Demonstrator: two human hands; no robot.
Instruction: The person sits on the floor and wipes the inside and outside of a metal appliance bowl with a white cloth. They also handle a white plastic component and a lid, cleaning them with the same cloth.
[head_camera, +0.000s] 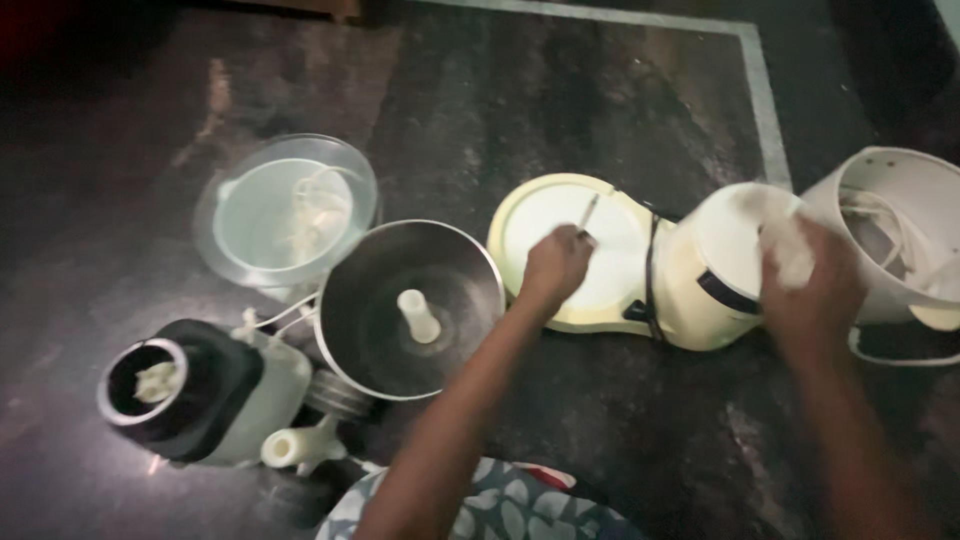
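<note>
Left hand (556, 266) on base (600, 250) — right hand (810, 290) wiping.

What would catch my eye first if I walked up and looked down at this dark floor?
Probably the cream appliance base at centre right, with the left hand holding a thin tool over its round top and the right hand pressing a white cloth against its side. Left of it gleams a steel bowl with a white centre post, a clear plastic lid behind it.

The right hand (812, 285) is motion-blurred, so its grip on the cream appliance base (700, 280) is unclear. Right of that base, the white housing (900, 215) is cut off by the frame edge.
</note>
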